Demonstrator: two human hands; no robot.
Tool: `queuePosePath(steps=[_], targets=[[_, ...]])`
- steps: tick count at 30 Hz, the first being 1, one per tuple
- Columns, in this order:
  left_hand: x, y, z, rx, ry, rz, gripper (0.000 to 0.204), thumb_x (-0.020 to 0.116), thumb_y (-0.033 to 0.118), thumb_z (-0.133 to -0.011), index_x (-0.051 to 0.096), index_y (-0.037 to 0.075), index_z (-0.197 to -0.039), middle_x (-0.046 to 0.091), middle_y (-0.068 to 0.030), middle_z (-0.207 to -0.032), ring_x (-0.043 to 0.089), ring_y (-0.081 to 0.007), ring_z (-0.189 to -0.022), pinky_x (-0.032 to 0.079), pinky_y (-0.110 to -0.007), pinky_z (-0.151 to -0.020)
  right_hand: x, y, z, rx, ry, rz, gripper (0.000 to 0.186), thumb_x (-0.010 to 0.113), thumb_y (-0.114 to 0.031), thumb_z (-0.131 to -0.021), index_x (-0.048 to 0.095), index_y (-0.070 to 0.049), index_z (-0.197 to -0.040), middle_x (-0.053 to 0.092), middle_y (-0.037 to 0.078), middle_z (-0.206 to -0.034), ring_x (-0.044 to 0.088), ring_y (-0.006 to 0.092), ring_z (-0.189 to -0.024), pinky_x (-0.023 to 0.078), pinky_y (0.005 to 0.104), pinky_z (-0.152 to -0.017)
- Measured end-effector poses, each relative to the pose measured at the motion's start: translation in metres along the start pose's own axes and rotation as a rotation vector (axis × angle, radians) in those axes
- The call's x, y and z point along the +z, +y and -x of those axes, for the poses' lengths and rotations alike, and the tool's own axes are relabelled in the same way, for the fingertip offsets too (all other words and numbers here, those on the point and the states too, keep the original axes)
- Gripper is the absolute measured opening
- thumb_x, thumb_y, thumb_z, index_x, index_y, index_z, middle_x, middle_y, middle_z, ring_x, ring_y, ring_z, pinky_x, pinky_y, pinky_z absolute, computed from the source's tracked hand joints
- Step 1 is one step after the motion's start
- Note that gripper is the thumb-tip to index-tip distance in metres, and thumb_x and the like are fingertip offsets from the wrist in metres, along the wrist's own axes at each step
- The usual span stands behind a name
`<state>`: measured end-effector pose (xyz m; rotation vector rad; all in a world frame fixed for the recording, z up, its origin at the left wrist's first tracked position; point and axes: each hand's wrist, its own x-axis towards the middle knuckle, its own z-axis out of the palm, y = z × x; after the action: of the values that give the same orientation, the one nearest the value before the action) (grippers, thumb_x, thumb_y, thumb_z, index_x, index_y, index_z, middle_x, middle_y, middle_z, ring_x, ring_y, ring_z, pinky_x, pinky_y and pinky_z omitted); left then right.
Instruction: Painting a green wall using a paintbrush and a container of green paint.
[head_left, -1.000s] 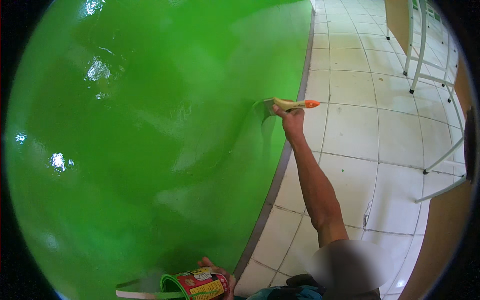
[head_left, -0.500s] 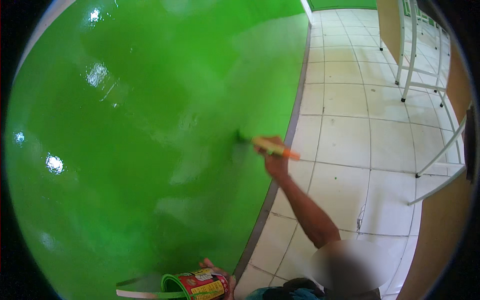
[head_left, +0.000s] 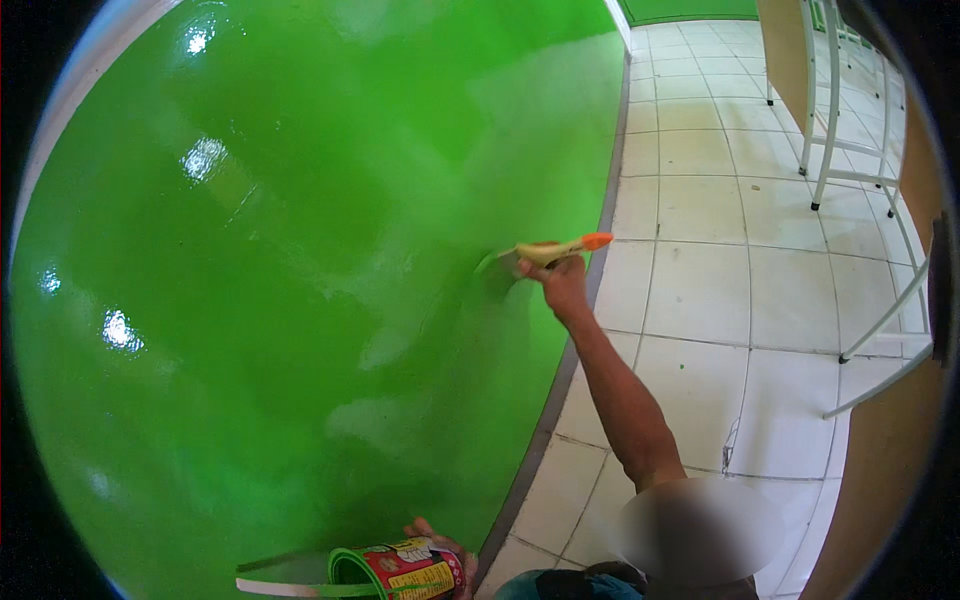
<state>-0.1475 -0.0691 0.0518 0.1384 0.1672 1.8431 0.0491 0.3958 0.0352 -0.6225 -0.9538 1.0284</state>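
Note:
My right hand [head_left: 560, 280] grips a paintbrush [head_left: 555, 252] with a pale yellow handle and an orange end. Its green-coated bristles touch the glossy green wall [head_left: 270, 330], low down and close to the grey skirting strip. At the lower edge, my left hand [head_left: 455, 562] is wrapped around a paint can [head_left: 405, 572] with a red and yellow label. The can tilts with its mouth to the left, and green paint coats its rim and inside. A pale strip [head_left: 290, 588] juts out leftward from the can's mouth; what it is I cannot tell.
White floor tiles [head_left: 690, 290] run along the wall on the right, beyond the grey skirting [head_left: 540, 435]. White-framed furniture with tan panels [head_left: 785, 60] stands at the far right. Another tan panel [head_left: 890, 450] is nearer at the right edge.
My right hand has moved the paintbrush up along the wall, and the handle's orange end now points slightly upward. The left hand still holds the can at nearly the same place.

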Motion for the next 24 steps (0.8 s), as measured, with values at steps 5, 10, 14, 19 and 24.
queuePosePath(steps=[5,10,14,19,24], targets=[[0.002,0.002,-0.001,-0.054,-0.113,-0.082,0.073,0.055,0.049,-0.093,0.030,0.014,-0.153,0.027,-0.0111,-0.160,0.020,-0.0337,-0.148,0.004,-0.062,-0.118,-0.004,0.014,-0.043,-0.047,0.197,0.027,0.026,0.080,-0.008,-0.078,0.072,0.001,-0.101,0.073,0.009,-0.092,0.067,0.0156,-0.082,0.053,0.0310,-0.076],[0.017,-0.002,0.003,-0.094,-0.173,0.053,0.072,0.055,0.048,-0.093,0.028,0.018,-0.153,0.023,-0.0048,-0.162,0.021,-0.0330,-0.147,0.003,-0.063,-0.118,0.002,0.000,-0.059,-0.081,0.406,0.182,0.030,0.079,-0.010,-0.081,0.069,0.003,-0.106,0.072,0.011,-0.097,0.066,0.0188,-0.088,0.051,0.0316,-0.078],[0.018,0.003,0.013,0.056,0.081,0.334,0.072,0.056,0.047,-0.094,0.029,0.018,-0.153,0.026,-0.0046,-0.161,0.022,-0.0316,-0.147,0.003,-0.061,-0.118,0.006,0.004,-0.050,-0.233,0.581,-0.020,0.024,0.076,-0.004,-0.083,0.069,0.000,-0.106,0.069,0.011,-0.104,0.064,0.0181,-0.096,0.052,0.0308,-0.080],[-0.134,0.116,0.009,-0.048,-0.092,0.200,0.044,0.039,0.041,-0.102,0.045,0.033,-0.144,0.038,0.0125,-0.153,0.051,-0.0203,-0.127,0.048,-0.054,-0.099,0.056,0.004,0.053,-0.500,0.322,0.167,0.026,0.073,0.006,-0.076,0.064,-0.002,-0.099,0.069,0.012,-0.095,0.066,0.0198,-0.081,0.052,0.0320,-0.074],[-0.018,0.010,-0.001,-0.138,-0.015,0.428,0.056,0.047,0.045,-0.098,0.038,0.024,-0.148,0.034,0.0025,-0.156,0.035,-0.0259,-0.138,0.018,-0.062,-0.113,0.054,0.001,0.172,-0.455,0.135,0.238,0.031,0.074,0.004,-0.078,0.060,-0.003,-0.105,0.068,0.014,-0.101,0.066,0.0200,-0.078,0.054,0.0330,-0.073]])
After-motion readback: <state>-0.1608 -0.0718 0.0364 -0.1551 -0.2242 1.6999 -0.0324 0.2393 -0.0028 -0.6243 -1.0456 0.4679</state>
